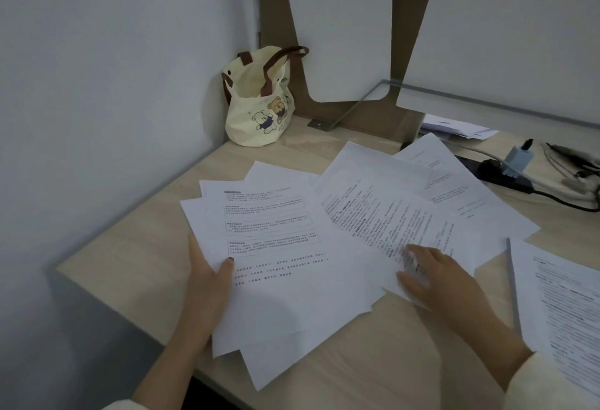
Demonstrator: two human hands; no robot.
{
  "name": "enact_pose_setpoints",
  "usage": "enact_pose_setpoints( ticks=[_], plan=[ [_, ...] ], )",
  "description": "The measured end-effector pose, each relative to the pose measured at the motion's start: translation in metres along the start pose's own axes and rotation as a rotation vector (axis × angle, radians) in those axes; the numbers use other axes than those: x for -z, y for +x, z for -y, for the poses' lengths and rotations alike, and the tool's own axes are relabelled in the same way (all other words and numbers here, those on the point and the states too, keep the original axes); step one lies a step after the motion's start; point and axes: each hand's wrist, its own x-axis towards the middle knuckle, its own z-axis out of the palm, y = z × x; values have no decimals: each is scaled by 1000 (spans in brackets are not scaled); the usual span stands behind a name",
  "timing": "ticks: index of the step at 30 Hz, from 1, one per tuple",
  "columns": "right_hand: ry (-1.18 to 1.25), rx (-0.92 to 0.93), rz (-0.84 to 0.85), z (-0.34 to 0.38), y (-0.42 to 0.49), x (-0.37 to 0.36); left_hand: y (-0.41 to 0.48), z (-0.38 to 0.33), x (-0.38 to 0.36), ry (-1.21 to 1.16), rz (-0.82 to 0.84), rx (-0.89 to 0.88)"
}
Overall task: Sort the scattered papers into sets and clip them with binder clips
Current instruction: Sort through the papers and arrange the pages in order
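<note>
Several printed white sheets lie fanned across the wooden desk. My left hand grips the left edge of a loose stack of papers, thumb on top of the page with boxed text. My right hand rests flat, fingers spread, on an overlapping sheet of dense text. More sheets spread toward the back right. A separate printed stack lies at the right edge. No binder clips are visible.
A cream tote bag with bear prints stands in the back left corner against the wall. A black power strip with a grey plug and cable sits at the back right beside a beige cloth pouch. More papers lie behind the glass partition.
</note>
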Motion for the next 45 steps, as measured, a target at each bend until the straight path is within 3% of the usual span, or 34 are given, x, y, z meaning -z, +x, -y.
enact_pose_setpoints(
  ticks=[3, 8, 14, 16, 21, 24, 33, 41, 45],
  plan=[
    [-49, 78, -64, 2, -5, 2, 1, 1, 0, -32, -22, -13],
    [-120, 49, 103, 6, -5, 9, 3, 3, 1, -63, -9, -7],
    [-127, 91, -110, 11, -4, -4, 2, 4, 2, -129, -31, -10],
    [-136, 29, -123, 6, -3, -1, -1, 3, 3, -165, -63, -24],
    [248, -243, -291, -2, 5, 11, -5, 3, 7, -200, -98, -26],
    [454, -328, -290, 2, 4, 23, -6, 3, 9, -192, -88, -32],
    [422, -41, -291, 51, -11, 49, -8, 6, 3, -170, 2, -37],
    [237, 242, 27, 116, -29, 16, -14, -2, -6, -198, 69, 5],
    [262, 339, 139, 141, -36, 1, -15, -7, -5, -252, 128, 52]
  ],
)
